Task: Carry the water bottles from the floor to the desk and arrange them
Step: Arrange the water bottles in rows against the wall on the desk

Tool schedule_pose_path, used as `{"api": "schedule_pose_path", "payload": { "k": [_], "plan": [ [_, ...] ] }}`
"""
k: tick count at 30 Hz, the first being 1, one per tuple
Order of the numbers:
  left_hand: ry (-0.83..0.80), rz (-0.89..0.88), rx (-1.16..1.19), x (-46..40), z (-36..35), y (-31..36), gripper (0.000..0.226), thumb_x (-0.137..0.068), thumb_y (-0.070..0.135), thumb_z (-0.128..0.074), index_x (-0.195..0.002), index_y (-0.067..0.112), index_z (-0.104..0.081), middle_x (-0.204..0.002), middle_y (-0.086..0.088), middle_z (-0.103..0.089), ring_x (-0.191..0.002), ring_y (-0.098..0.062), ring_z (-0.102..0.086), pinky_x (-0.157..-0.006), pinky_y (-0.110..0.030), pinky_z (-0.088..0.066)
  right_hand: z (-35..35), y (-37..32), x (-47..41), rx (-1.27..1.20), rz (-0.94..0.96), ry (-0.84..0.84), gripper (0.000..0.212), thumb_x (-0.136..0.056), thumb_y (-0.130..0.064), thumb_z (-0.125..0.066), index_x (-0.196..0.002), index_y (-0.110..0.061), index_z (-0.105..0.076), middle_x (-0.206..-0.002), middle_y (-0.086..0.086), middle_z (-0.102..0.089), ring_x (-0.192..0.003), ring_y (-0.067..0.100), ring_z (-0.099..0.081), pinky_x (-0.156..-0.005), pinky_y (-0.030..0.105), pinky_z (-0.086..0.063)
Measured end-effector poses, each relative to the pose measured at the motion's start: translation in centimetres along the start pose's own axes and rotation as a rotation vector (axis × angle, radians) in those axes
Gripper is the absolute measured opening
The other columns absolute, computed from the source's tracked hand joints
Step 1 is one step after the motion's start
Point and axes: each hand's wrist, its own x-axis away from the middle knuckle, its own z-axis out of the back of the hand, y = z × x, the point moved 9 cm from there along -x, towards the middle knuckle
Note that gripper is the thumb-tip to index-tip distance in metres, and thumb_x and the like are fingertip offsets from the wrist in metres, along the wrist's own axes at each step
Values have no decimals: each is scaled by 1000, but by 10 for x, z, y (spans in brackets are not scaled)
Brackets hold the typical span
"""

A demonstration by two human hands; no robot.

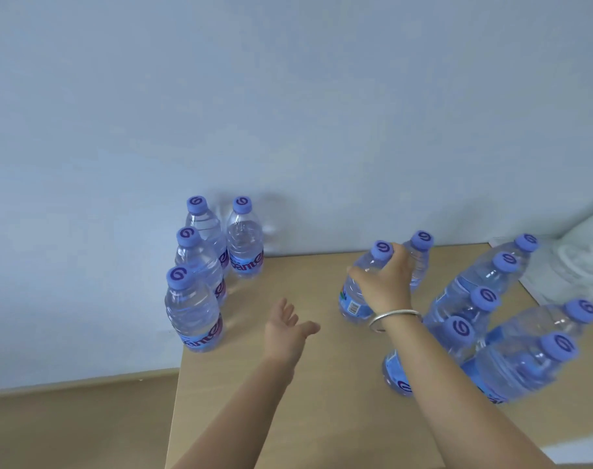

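Water bottles stand upright on a light wooden desk [288, 401] set against a pale wall [288, 96]: four at the left edge [200, 275], a larger cluster at right [491, 316]. The right hand [386, 282], silver bangle [391, 318] on its wrist, grasps one bottle [357, 292] below its cap; the left hand [286, 328] hovers spread, holding nothing.

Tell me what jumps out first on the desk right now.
The right hand grips a bottle just below its cap, mid-desk. Four bottles stand along the left edge of the desk, a bigger cluster crowds the right, and the left hand hovers open between.
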Motion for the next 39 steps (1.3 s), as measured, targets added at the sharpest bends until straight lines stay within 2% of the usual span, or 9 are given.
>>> {"api": "schedule_pose_path", "payload": {
  "k": [9, 12, 16, 23, 27, 30, 34, 36, 39],
  "plan": [
    [-113, -96, -381, 24, 8, -1, 77, -72, -1, -73, -139, 13, -38, -140, -5, -47, -112, -6, -45, -75, -15, -40, -7, 20, -1, 39, -1, -42, 40, -61, -20, -78, -83, -9, -48, -89, 13, -57, -81, 30, -55, -65, 28, -39],
    [-108, -179, -567, 32, 5, 0, 84, -69, 10, -77, -142, 20, -34, -142, 4, -42, -113, -5, -44, -81, -19, -40, -6, 11, 16, -17, 13, -82, 31, -56, -20, -74, -72, -15, -48, -72, 3, -57, -67, 25, -56, -54, 26, -40],
    [-108, -318, -466, 54, -6, 12, 81, -52, 25, -79, -124, 38, -45, -114, 23, -58, -100, -1, -58, -79, -16, -46, -7, -28, 40, -100, 47, -231, 29, -48, -30, -72, -67, -22, -52, -58, -10, -58, -56, 12, -57, -51, 23, -40],
    [23, -418, -289, 89, 10, 51, 58, -41, 22, -85, -91, 31, -55, -80, 13, -67, -67, 2, -62, -55, -12, -47, 20, -105, 70, -168, 201, -330, 37, -53, -35, -81, -71, -26, -49, -69, -10, -60, -69, 13, -61, -61, 25, -47],
    [-234, -403, -222, 110, 5, 74, 55, -45, 10, -83, -96, 13, -61, -84, -2, -69, -74, -13, -63, -66, -27, -55, 30, -123, 73, -310, 178, -487, 33, -62, -31, -78, -79, -14, -56, -69, -4, -61, -68, 14, -62, -66, 31, -49],
    [-577, -389, -225, 132, -9, 85, 36, -52, 16, -76, -86, 12, -66, -78, -6, -65, -70, -18, -58, -63, -26, -49, 30, -142, 83, -598, 197, -802, 19, -70, -11, -70, -82, -14, -56, -73, -3, -62, -69, 10, -62, -64, 26, -49],
    [-970, -272, -63, 162, -26, 83, 58, -56, 16, -69, -112, 8, -59, -92, -1, -67, -84, -20, -61, -75, -29, -50, 29, -153, 107, -758, 233, -1162, 54, -66, -12, -70, -116, -11, -50, -107, 3, -63, -100, 23, -63, -81, 38, -53],
    [-1089, -297, -2, 171, -31, 85, 68, -56, 9, -64, -123, 14, -57, -108, 2, -68, -99, -19, -62, -91, -39, -48, 25, -154, 113, -733, 276, -1186, 68, -60, -25, -79, -120, -14, -49, -109, 2, -65, -101, 26, -64, -82, 43, -54],
    [-1072, -332, 31, 174, -35, 87, 70, -53, 5, -59, -121, 22, -61, -109, 1, -67, -101, -26, -59, -92, -46, -43, 24, -158, 113, -739, 306, -1077, 52, -61, -24, -71, -109, -17, -54, -100, -1, -69, -91, 27, -66, -69, 35, -54]
  ]
}}
